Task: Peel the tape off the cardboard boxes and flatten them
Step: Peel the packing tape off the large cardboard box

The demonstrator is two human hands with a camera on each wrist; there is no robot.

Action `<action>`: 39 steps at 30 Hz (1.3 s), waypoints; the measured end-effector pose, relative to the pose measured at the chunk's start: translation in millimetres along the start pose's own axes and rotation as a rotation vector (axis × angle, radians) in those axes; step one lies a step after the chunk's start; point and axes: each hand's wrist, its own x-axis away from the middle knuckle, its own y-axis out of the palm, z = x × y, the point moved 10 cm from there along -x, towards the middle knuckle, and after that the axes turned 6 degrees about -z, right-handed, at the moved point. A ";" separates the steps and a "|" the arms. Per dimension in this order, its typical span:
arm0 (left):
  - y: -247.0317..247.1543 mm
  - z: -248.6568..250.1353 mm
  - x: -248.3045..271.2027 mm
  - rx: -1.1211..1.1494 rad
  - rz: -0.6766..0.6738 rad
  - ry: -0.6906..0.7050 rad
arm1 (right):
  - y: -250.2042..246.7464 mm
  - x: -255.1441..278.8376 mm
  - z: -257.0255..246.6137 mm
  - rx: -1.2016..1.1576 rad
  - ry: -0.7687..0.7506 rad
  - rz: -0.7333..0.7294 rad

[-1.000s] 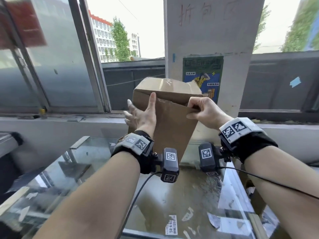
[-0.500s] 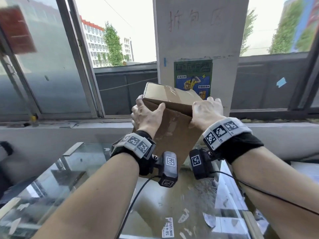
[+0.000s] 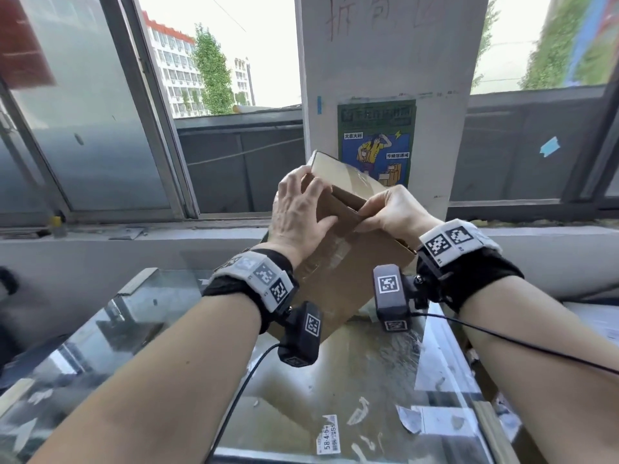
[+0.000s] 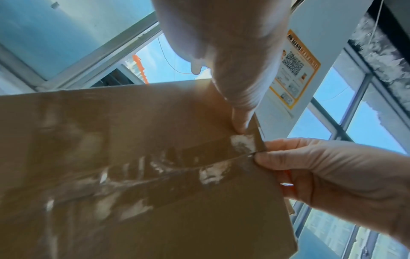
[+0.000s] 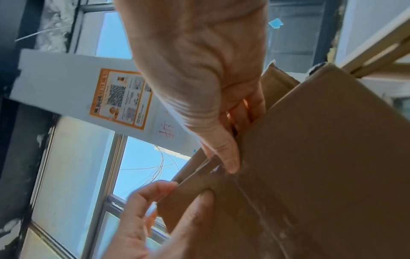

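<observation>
A brown cardboard box is held tilted above the glass table, its lower corner near the glass. Clear tape runs along the seam of its near face, wrinkled and whitish in places. My left hand grips the box's upper left corner, thumb pressed on the near face beside the seam. My right hand pinches the tape end at the box's upper edge, thumb tip on the cardboard and fingers behind the edge. The far side of the box is hidden.
A glass table lies below, with paper labels and tape scraps stuck on it. Behind the box stands a white pillar with a blue-green poster. A grey window ledge runs along the back.
The box has tipped over and come lower and closer. My left hand went from lying flat on its side to gripping the upper corner. My right hand shifted to the seam at the edge.
</observation>
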 end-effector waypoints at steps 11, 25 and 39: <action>10.2 8.3 -13.2 -0.019 -0.149 0.068 | 3.3 1.1 -17.7 -0.001 -0.107 -0.110; 30.2 21.1 -16.1 -0.011 -0.250 0.022 | -9.0 2.9 -24.5 0.325 -0.206 0.071; 50.8 36.3 -12.6 -0.017 -0.337 0.015 | 5.2 15.9 -5.6 0.492 -0.214 -0.047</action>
